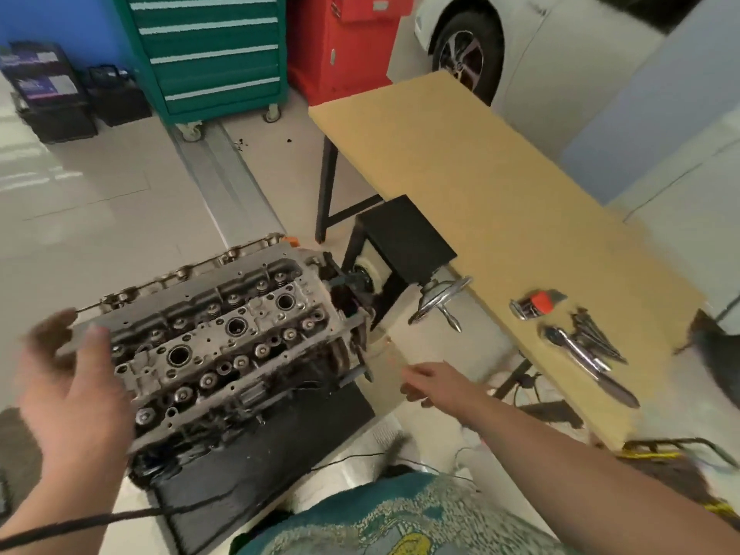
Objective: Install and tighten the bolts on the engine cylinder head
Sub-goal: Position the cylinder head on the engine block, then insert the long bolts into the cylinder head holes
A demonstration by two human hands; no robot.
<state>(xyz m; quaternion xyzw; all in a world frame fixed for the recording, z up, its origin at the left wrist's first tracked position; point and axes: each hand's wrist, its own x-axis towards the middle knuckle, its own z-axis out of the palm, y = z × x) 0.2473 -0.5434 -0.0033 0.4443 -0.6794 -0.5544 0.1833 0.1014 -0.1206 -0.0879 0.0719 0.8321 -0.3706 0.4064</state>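
Cylinder head [224,338] beside wooden table [500,202], tiled floor [100,202]

A green drawer cabinet [212,54] stood beside a red cabinet [344,46]; a white car [560,54] was behind the bench's [460,162] far edge.

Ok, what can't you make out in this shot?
- Bolts: head view, a dark blurred pile on the table beside the ratchet; too smeared to count.
- Right hand: motion blur hides the fingers.
- Left hand: covers the near corner of the cylinder head.
- Dark object: cut off by the right edge.
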